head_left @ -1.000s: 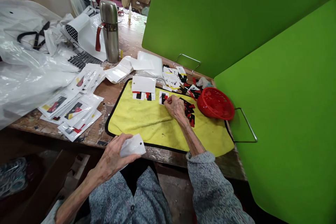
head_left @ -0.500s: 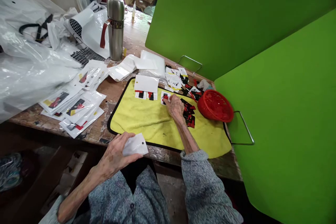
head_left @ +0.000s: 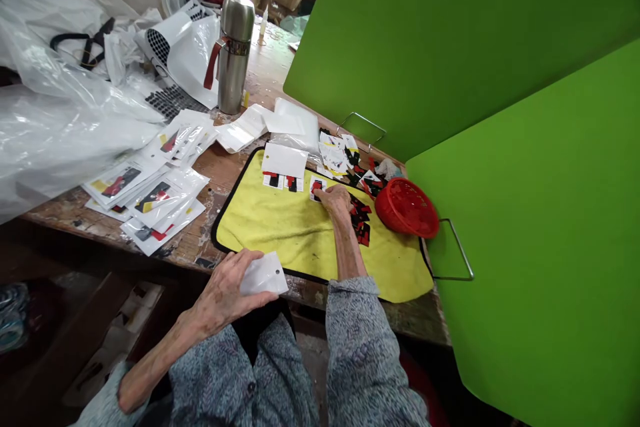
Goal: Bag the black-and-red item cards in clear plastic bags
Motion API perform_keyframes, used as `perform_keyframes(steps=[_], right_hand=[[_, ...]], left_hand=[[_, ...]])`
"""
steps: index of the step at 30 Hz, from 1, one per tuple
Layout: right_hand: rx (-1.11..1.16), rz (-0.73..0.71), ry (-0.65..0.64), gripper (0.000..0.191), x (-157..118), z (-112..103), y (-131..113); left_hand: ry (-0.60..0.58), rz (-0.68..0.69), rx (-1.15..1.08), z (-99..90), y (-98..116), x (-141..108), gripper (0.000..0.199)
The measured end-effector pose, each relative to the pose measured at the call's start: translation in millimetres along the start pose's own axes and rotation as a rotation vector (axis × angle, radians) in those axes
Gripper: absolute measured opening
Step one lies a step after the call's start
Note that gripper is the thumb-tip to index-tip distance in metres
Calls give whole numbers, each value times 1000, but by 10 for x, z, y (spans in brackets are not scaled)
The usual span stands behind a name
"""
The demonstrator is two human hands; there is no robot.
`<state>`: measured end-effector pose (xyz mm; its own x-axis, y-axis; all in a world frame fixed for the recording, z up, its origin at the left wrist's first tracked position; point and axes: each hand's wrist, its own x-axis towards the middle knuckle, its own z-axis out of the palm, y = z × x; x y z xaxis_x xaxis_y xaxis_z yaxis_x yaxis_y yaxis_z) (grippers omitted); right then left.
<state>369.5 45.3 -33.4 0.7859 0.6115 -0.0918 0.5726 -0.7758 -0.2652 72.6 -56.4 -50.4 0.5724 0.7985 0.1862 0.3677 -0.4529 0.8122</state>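
My left hand (head_left: 227, 283) grips a small white plastic pouch (head_left: 265, 273) with a hang hole, in front of the table edge. Over the yellow towel (head_left: 270, 227), my right hand (head_left: 337, 200) pinches at the lower edge of a small white card (head_left: 317, 184) with a red and black piece on it. My palm hides part of the fingers. Just right of that hand lies a pile of red and black pieces (head_left: 361, 219). Two similar cards (head_left: 293, 183) lie to the left, partly under a white pouch (head_left: 285, 160).
Filled pouches (head_left: 165, 197) are heaped at the left beside a steel thermos (head_left: 235, 57). A red basket (head_left: 407, 208) stands on the towel's right. Green panels (head_left: 450, 47) wall off the back and right. Clear plastic bags (head_left: 60, 127) cover the far left.
The view has shifted slightly. My right fingers have drawn back a little toward the card's lower edge, showing more of the card. My left hand still holds the pouch.
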Motion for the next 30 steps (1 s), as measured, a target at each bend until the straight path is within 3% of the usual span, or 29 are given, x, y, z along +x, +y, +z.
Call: perform_keyframes(steps=[7, 13, 19, 23, 26, 30], right_hand=[[130, 51, 14, 18, 67, 47, -23], [301, -9, 80, 19, -58, 53, -76], [482, -13, 57, 17, -78, 5, -89], [637, -54, -107, 15, -194, -169, -18], [761, -118, -278, 22, -503, -382, 97], [941, -324, -663, 29, -1053, -655, 279]], left_hand=[[27, 78, -91, -45, 52, -30, 56], [32, 93, -65, -71, 48, -33, 59], [63, 139, -29, -122, 77, 54, 55], [69, 142, -7, -211, 124, 147, 51], [70, 163, 2, -276, 139, 205, 49], [65, 191, 9, -310, 124, 242, 48]])
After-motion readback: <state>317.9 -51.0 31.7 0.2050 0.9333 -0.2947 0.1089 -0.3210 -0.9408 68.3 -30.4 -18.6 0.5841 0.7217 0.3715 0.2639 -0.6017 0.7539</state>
